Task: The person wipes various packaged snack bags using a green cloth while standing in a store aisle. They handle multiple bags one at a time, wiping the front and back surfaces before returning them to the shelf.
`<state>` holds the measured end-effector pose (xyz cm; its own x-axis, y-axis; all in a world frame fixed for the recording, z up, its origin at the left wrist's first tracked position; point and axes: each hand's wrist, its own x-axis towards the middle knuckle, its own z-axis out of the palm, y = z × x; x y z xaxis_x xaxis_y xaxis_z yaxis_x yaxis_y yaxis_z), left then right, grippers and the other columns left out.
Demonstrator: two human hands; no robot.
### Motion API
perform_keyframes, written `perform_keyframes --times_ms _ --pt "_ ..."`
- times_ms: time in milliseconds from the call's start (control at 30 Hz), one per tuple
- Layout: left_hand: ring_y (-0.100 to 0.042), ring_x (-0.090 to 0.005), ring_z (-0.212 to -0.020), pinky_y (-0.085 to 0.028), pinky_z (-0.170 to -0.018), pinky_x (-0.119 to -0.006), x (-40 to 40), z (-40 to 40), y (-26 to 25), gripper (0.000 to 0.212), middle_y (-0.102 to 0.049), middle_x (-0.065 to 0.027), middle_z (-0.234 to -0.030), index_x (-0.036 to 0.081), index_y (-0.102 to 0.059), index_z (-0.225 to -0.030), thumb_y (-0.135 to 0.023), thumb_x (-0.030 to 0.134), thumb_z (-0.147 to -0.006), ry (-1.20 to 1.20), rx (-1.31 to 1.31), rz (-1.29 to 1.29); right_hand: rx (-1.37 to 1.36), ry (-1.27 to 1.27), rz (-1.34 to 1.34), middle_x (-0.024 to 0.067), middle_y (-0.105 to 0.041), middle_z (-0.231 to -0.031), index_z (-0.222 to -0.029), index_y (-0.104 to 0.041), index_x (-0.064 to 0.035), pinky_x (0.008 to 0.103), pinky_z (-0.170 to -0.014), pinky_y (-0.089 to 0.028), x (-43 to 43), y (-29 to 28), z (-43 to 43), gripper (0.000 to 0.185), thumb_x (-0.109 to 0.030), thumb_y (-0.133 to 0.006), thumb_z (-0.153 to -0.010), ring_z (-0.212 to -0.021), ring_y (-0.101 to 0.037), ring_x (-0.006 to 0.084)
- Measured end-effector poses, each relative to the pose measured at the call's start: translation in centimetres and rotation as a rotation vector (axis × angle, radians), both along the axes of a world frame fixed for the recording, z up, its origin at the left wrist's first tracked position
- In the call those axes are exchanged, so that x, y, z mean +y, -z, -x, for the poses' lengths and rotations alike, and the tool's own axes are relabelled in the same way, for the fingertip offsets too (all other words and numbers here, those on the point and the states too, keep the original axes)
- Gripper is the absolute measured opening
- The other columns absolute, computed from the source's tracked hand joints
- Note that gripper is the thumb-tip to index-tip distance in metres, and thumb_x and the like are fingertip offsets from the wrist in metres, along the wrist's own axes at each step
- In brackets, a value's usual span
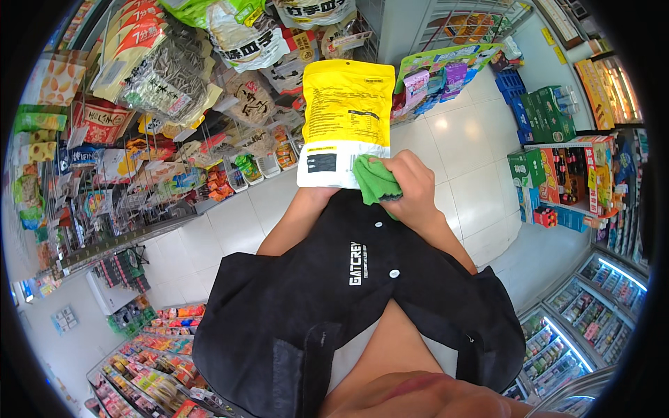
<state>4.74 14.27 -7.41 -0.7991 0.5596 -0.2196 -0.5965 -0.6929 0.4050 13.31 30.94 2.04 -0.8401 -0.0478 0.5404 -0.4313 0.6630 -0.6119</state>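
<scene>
A yellow-and-white snack pouch (pixel 347 112), printed with writing, is held out in front of my chest with its printed panel towards me. My left hand (pixel 318 192) supports it from the lower edge; the fingers are hidden behind the pouch. Bunched in my right hand (pixel 415 183) is a green cloth (pixel 375 177), which lies against the pouch's lower right corner. Beyond the pouch, to the left, bags of sunflower seeds (pixel 162 83) and other packaged snacks hang on the display rack.
The snack rack (pixel 172 227) runs along my left, with small bins of sweets at its lower edge. Hanging packets (pixel 428 83) stand ahead right. On the right are stacked drink cartons (pixel 549 115) and lit refrigerated cases (pixel 569 334). Pale floor tiles (pixel 449 141) lie between.
</scene>
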Motion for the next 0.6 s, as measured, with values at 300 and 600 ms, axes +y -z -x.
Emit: perform_keyframes --times_ms 300,600 --pt "-0.057 -0.0336 -0.122 -0.046 -0.104 -0.047 0.2 -0.4 -1.2 0.05 -0.055 -0.0191 -0.138 0.002 -0.045 -0.141 -0.037 0.034 -0.105 0.064 -0.073 -0.127 -0.024 -0.149 -0.059 0.0081 -0.061 -0.083 -0.101 -0.065 -0.0077 0.037 -0.063 -0.051 -0.8 -0.5 1.3 0.042 -0.017 -0.083 -0.063 -0.077 -0.063 0.028" --pt "-0.056 -0.035 -0.124 -0.046 -0.104 -0.047 -0.4 -0.8 -1.4 0.072 -0.051 -0.0205 -0.142 0.003 -0.038 -0.146 -0.027 0.058 -0.101 0.107 -0.104 -0.203 -0.083 -0.161 0.149 0.01 -0.063 -0.088 -0.099 -0.067 -0.0052 0.0361 -0.067 -0.052 -0.8 2.7 1.1 0.034 -0.009 -0.081 -0.069 -0.079 -0.064 0.0301"
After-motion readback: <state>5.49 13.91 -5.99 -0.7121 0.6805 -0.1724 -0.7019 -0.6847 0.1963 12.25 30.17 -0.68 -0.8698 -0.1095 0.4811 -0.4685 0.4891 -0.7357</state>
